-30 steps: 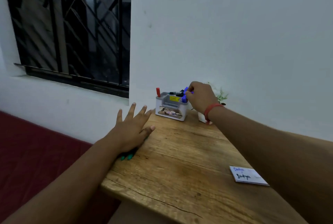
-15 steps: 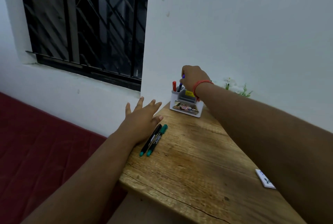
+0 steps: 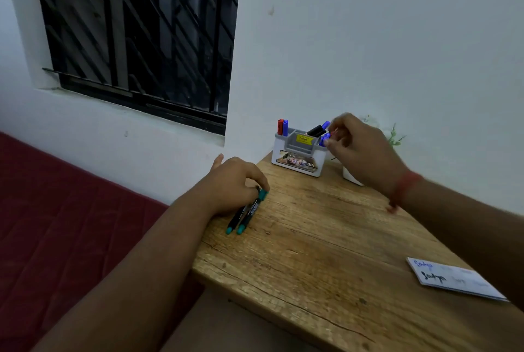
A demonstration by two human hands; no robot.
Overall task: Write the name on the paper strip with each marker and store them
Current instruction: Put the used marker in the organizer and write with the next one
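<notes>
Paper strip (image 3: 453,279) lies flat near the surface's right edge, closest to me, with the name on it twice, blue ink above black. Wooden surface (image 3: 326,252) has a crack line along its near edge. My left hand (image 3: 232,184) is at the left edge, fingers curled down over two green-capped markers (image 3: 246,214), gripping their far ends; both markers lie side by side on the wood, touching, green tips pointing back toward me. My right hand (image 3: 360,147) is up off the surface near the far edge, fingers loosely bent, fingertips pinching the blue cap of a blue marker (image 3: 324,139) at the right end of the white organizer (image 3: 297,157). Red thread band (image 3: 404,190) on that wrist. The organizer sits at the far left corner against the wall, yellow sticker on its inner tray, printed label on the front. A red marker (image 3: 280,126) and another blue one (image 3: 285,127) stand upright in its left slot; a black marker (image 3: 314,130) leans in the right compartment. Small potted plant (image 3: 394,136) at the far edge, mostly hidden behind my right hand. Barred window (image 3: 136,37) in the wall, dark red mattress (image 3: 56,210) beyond the left edge.
</notes>
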